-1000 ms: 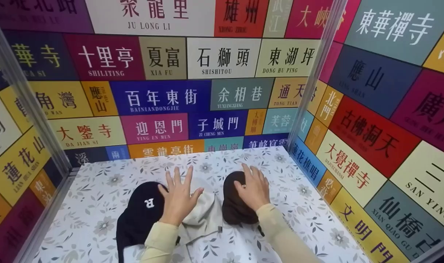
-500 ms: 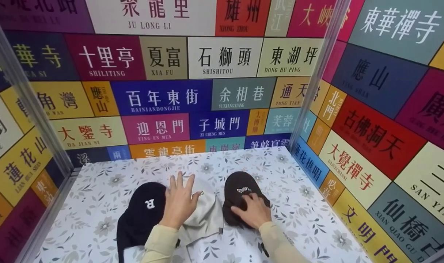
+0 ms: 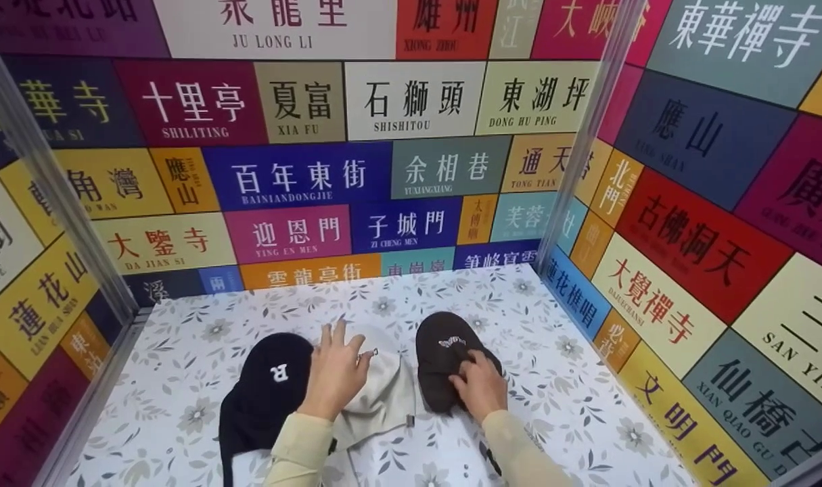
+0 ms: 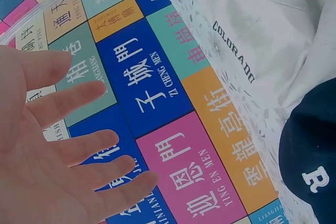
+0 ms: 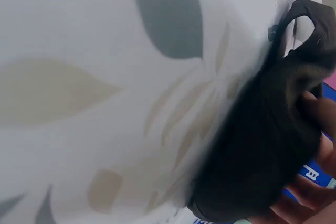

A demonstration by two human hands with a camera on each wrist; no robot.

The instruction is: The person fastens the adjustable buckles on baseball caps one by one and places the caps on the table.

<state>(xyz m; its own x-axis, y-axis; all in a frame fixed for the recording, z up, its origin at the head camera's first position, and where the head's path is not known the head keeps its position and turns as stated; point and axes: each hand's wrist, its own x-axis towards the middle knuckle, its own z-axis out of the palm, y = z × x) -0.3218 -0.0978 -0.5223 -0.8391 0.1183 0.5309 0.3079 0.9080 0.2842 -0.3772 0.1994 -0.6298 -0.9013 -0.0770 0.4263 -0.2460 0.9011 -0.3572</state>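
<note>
Three baseball caps stand in a row in the head view. On the left is a black cap point(image 3: 265, 392) with a white R. A cream cap point(image 3: 387, 399) lies in the middle, and the left wrist view shows COLORADO lettered on it. My left hand point(image 3: 336, 375) hovers over the cream cap with its fingers relaxed and apart, holding nothing; part of that cap is hidden behind it. At the right, my right hand point(image 3: 482, 385) grips the dark brown cap point(image 3: 441, 368) by its right side. Curled fingers point(image 5: 302, 198) show against the brown cap's fabric in the right wrist view.
The caps are on a white table point(image 3: 180, 352) with a grey leaf and flower print. Colourful panels point(image 3: 302, 172) with Chinese lettering wall it in at the back and both sides. A dark strap point(image 3: 490, 460) lies near my right sleeve.
My right hand has moved from the top of the brown cap down to its right side, and its fingers have curled in. My left hand's spread fingers have relaxed slightly over the cream cap.
</note>
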